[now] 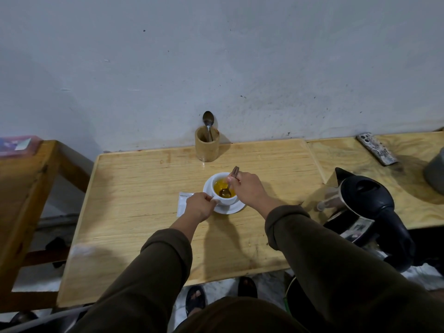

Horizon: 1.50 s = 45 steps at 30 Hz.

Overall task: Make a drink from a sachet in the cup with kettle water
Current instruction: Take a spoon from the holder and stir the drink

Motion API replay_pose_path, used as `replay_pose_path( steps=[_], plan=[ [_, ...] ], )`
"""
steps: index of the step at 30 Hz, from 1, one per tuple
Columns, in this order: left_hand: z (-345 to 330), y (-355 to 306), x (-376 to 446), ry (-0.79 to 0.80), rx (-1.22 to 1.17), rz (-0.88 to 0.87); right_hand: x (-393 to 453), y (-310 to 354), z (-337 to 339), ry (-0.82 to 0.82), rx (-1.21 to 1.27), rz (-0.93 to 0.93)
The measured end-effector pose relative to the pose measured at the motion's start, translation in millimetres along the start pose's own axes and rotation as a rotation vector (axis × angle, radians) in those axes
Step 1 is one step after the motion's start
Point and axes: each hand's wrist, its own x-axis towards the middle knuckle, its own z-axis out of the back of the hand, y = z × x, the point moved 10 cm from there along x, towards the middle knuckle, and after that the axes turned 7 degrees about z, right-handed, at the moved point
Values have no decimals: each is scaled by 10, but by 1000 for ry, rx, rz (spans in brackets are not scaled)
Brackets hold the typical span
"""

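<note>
Cup [223, 200]: white, holding yellow liquid, on saucer [230, 209] mid-table.
Right hand [248, 188]: pinching spoon [225, 193], bowl submerged.
Left hand [198, 207]: gripping cup handle, over sachet [182, 200].
Kettle [367, 203]: right edge.
Surface: pale wooden table [144, 200], grey wall behind.

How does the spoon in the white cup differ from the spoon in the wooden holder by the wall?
The metal spoon in the white cup is bowl-down in yellow liquid, tilted, held by the right hand; the metal spoon in the round wooden holder stands bowl-up, untouched. The cup, steadied by the left hand, sits mid-table on a white saucer; the holder stands at the table's far edge. Both spoons look like similar teaspoons.
</note>
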Motion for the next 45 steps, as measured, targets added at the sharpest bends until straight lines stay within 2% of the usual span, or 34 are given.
replay_pose_path(
  steps=[5,12,21,28,32,38,45],
  plan=[
    [-2,1,7,-2,4,-3,-13,9,92,-87,-102,-14],
    [-17,15,29,1,15,0,-7,44,-27,29,-2,14],
    [-8,5,31,-8,23,-1,-28,-11,109,-54,-48,-18],
    [-21,21,63,-16,0,2,-52,37,-26,37,54,10],
    [-21,33,68,-25,2,7,-32,14,-7,22,87,5],
    [-19,19,65,-37,12,-8,-22,3,76,-63,-62,-1],
    [-31,51,67,-41,-11,-14,-78,59,-63,-1,87,52]
  ],
)
